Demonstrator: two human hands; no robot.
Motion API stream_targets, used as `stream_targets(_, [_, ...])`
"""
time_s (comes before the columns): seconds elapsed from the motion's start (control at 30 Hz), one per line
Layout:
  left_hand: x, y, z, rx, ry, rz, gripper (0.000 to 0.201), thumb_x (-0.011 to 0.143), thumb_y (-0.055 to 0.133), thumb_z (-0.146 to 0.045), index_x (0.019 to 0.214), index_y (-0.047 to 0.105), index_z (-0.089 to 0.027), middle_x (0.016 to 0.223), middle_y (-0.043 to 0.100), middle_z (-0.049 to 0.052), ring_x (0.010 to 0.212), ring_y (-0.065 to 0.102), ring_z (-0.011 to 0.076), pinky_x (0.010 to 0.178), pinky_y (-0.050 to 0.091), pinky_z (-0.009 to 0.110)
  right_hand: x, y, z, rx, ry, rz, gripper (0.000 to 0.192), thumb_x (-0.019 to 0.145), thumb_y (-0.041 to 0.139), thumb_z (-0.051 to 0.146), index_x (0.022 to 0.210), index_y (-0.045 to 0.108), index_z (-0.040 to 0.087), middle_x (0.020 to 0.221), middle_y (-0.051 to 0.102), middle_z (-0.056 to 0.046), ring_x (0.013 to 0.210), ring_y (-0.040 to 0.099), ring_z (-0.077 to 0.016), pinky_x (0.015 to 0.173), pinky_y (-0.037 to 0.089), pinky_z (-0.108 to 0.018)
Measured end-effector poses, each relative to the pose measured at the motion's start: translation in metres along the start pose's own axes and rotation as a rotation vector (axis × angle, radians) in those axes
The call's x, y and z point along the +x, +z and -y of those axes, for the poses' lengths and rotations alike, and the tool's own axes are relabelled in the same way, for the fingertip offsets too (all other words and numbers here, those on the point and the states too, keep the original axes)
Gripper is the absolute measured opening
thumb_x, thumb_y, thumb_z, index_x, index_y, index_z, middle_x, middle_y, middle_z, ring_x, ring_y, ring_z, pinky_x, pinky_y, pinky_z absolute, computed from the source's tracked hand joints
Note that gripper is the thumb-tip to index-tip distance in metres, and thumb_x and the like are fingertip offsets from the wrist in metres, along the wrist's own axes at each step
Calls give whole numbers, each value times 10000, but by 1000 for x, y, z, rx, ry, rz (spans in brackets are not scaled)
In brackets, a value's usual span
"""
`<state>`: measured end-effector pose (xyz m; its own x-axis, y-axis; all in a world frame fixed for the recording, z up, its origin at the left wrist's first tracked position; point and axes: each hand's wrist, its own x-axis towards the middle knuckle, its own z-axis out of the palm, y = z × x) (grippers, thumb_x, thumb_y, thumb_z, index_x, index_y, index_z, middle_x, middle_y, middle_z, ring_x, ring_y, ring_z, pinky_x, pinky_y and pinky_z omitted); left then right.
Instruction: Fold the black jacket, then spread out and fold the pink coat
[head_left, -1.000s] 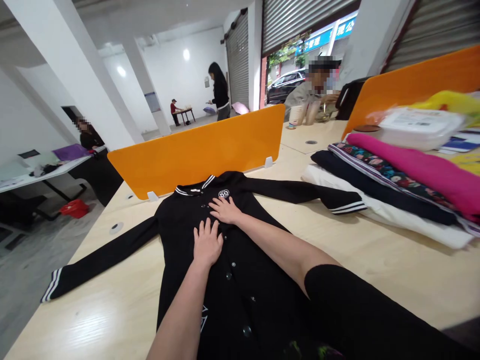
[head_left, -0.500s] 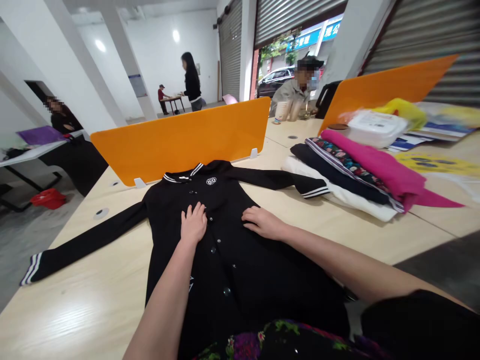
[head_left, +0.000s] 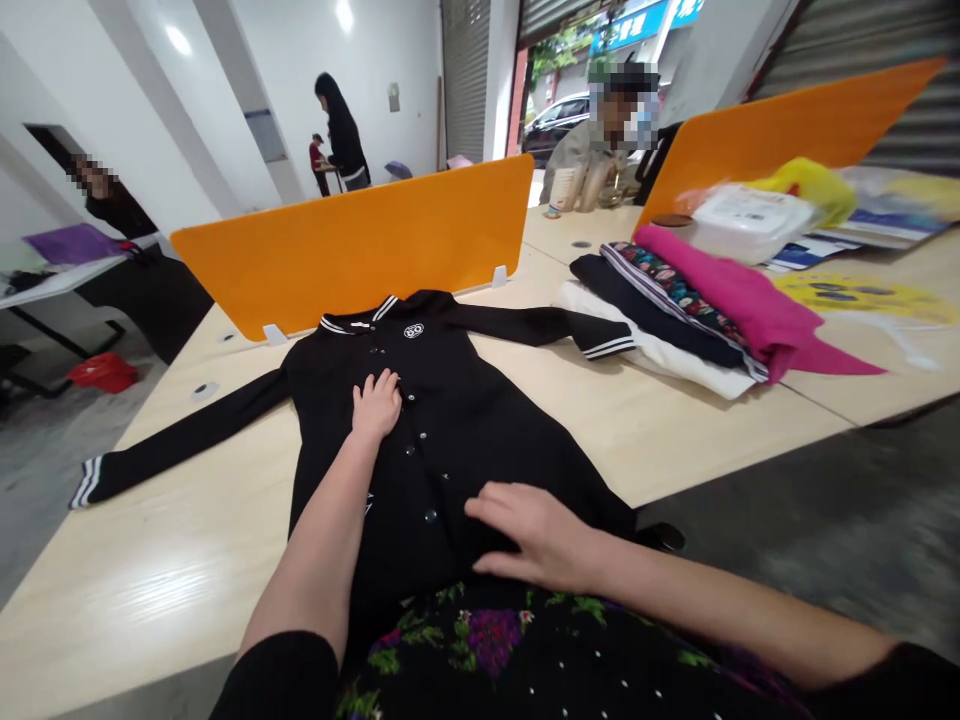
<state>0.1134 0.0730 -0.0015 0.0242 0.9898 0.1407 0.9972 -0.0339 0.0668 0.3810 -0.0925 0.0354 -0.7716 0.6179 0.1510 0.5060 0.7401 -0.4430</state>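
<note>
Wooden table (head_left: 675, 440) under black jacket (head_left: 450, 440); left hand (head_left: 376, 405) and right hand (head_left: 536, 535) flat on it, fingers released

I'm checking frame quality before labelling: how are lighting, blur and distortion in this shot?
Head view: even, bright indoor light; black jacket and both hands, left hand and right hand, are sharp; right edge near the yellow bag is smeared; the orange divider looks bowed by wide-angle distortion; ceiling lights flare.

Black button-front jacket (head_left: 450, 440) lies flat, front up, on the wooden desk. Both sleeves spread sideways, cuffs white-striped; striped collar and round white chest badge lie beyond the fingertips. Snap placket runs just right of the left fingers; hem end lies under the right fingers.
</note>
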Motion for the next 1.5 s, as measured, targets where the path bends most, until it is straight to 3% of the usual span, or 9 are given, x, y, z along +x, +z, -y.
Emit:
stream_targets(0.13, [1,1,1,3,-8,8,521,951,236,-337,1455,359,-290,1549,298,-30,1417,234,277,1147,182,557,3,19,10,-81,35,107,668,797,641,565,1327,486,190,993,600,-79,844,606,-215,694,454,-299])
stream_targets(0.23, [1,-1,1,-1,-10,18,522,947,241,-331,1454,357,-291,1551,293,-25,1417,234,285,1140,189,570,14,17,14,-90,19,168,644,855,568,565,1402,412,263,986,618,-51,787,628,-188,641,433,-266])
stream_targets(0.37, [-1,-3,0,-22,-16,31,519,945,254,-333,1452,358,-300,1552,292,-24,1421,224,281,1138,187,582,29,13,24,-234,86,218,370,927,471,503,1059,634,199,905,652,-71,721,634,-194,577,380,-264])
stream_targets(0.6, [-1,0,2,-23,-34,35,518,942,258,-319,1452,352,-320,1552,290,-42,1426,221,260,1152,179,558,21,15,26,-110,-121,311,115,784,514,146,743,599,211,784,671,-21,675,610,-150,552,308,-262])
stream_targets(0.83, [8,-10,9,-77,-48,123,508,956,204,-319,1438,366,-332,1552,283,-67,1434,213,246,1152,178,549,11,11,28,-1,-116,289,359,718,456,73,1020,567,232,904,660,-20,768,606,-163,721,390,-290])
stream_targets(1.03, [12,-10,8,-83,-83,132,576,926,266,-530,1448,355,-304,1564,263,-14,1437,191,297,1144,172,563,3,6,30,117,-164,321,379,725,589,166,1101,598,216,950,667,-44,886,619,-200,804,430,-316])
stream_targets(1.2, [7,-9,2,-51,-74,66,583,935,267,-415,1501,224,-280,1572,245,15,1428,206,274,1136,214,539,-10,8,24,338,-196,387,390,826,587,207,1216,594,215,1155,652,-70,1043,612,-187,916,436,-289])
stream_targets(1.33, [6,-11,-2,-12,-96,58,547,944,259,-379,1484,268,-294,1555,286,23,1408,255,275,1117,247,556,-27,24,9,468,-131,472,428,938,447,350,1318,543,177,1254,600,-121,1123,584,-205,955,445,-300])
stream_targets(1.5, [1,-14,-7,53,-93,37,508,955,289,-389,1454,332,-303,1554,288,23,1430,194,290,1123,191,599,-58,13,-4,435,32,228,390,935,428,450,1067,667,172,1045,671,-104,947,637,-209,856,495,-309])
